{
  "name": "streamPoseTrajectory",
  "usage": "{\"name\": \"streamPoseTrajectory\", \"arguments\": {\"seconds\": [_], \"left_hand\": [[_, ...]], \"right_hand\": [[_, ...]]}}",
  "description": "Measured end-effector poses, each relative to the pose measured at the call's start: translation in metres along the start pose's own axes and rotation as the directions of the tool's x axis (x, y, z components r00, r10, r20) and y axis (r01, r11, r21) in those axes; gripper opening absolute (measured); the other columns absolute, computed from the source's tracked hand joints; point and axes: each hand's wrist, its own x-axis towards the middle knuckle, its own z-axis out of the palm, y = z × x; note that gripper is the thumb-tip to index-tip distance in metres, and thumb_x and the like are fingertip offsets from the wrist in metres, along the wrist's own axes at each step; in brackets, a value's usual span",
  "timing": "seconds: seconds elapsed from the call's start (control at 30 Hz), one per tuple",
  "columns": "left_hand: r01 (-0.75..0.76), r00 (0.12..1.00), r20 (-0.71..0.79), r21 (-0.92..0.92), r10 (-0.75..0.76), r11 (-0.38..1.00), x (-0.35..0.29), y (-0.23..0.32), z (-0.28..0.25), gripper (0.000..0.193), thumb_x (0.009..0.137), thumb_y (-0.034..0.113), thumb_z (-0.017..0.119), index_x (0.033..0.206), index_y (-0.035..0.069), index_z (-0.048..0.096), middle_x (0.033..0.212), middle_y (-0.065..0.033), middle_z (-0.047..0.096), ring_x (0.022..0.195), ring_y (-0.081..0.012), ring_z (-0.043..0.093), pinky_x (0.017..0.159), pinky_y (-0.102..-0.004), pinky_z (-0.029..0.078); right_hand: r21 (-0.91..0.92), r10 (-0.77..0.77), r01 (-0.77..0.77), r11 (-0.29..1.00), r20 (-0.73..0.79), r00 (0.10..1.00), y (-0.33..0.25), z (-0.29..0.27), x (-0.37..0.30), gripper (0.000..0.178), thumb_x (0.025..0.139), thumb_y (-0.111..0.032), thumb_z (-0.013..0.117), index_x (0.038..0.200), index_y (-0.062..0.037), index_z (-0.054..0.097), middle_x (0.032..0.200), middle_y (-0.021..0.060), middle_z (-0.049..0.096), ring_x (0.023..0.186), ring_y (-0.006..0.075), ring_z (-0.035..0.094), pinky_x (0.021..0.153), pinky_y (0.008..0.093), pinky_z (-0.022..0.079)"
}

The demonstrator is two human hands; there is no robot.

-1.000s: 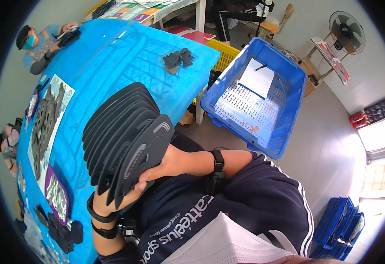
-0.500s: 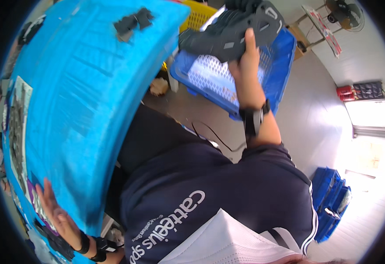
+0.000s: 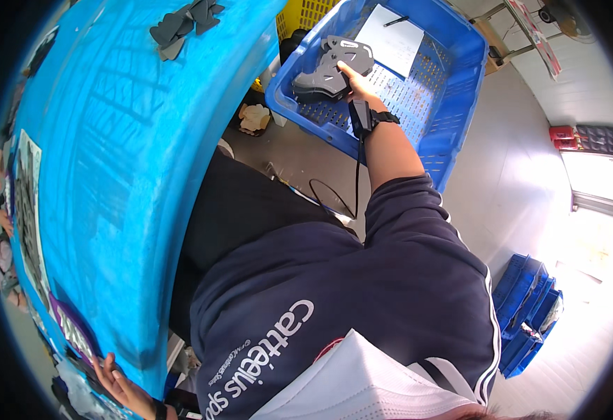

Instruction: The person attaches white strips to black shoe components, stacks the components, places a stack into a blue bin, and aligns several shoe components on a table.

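The right hand (image 3: 357,84) grips a stack of dark, flat shaped pieces (image 3: 333,75), thumb on top, inside the blue crate (image 3: 453,105), toward its left side; whether the stack's underside touches the crate floor cannot be told. The left hand (image 3: 123,385) is open and seemingly empty, fingers spread, well to the left of the crate and near a purple-rimmed piece (image 3: 82,325). A second ago both hands held the fanned stack left of the crate; now the right hand alone has it within the crate walls, so the carrying looks mostly done, with the pieces not yet let go. Beside the stack, in the crate, lie a white sheet (image 3: 397,45) and a black pen (image 3: 396,21). Left of the crate stretches the blue worktop (image 3: 124,140), bearing loose dark pieces (image 3: 184,28); a yellow crate (image 3: 301,15) stands just beyond the blue crate's left side.
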Motion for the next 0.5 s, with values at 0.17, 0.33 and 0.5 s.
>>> {"name": "streamPoseTrajectory", "arguments": {"seconds": [0.17, 0.33, 0.5], "left_hand": [[-0.041, 0.999, 0.029, 0.045, 0.039, 0.998, 0.0, 0.006, 0.013, 0.052, 0.104, 0.019, 0.046, 0.151, 0.002, 0.032, 0.128, -0.0148, 0.059, 0.126, -0.0244, 0.051, 0.114, -0.0387, 0.028], [-0.036, 0.999, 0.017, 0.078, 0.035, 0.996, 0.002, 0.014, 0.022, 0.051, 0.103, 0.018, 0.046, 0.15, 0.002, 0.033, 0.125, -0.0146, 0.06, 0.124, -0.0247, 0.053, 0.115, -0.0401, 0.029], [-0.046, 0.999, 0.003, 0.101, 0.046, 0.994, 0.002, 0.021, 0.029, 0.051, 0.103, 0.019, 0.047, 0.15, 0.003, 0.035, 0.123, -0.0147, 0.061, 0.122, -0.0245, 0.054, 0.114, -0.0406, 0.031]], "right_hand": [[0.372, 0.087, -0.205, 0.905, 0.31, 0.947, 0.006, -0.007, -0.029, 0.043, 0.083, -0.029, 0.079, 0.118, -0.0101, 0.064, 0.115, 0.008, 0.068, 0.106, 0.0256, 0.064, 0.091, 0.0504, 0.053], [0.294, 0.161, -0.282, 0.913, 0.374, 0.913, -0.006, -0.005, -0.06, 0.046, 0.084, -0.032, 0.079, 0.121, -0.01, 0.062, 0.119, 0.0092, 0.066, 0.11, 0.0275, 0.062, 0.094, 0.0541, 0.05], [-0.062, 0.288, -0.282, 0.958, 0.135, 0.948, -0.006, -0.012, -0.06, 0.056, 0.082, -0.041, 0.079, 0.125, -0.0102, 0.059, 0.12, 0.0106, 0.065, 0.111, 0.0294, 0.06, 0.094, 0.0546, 0.049]]}}
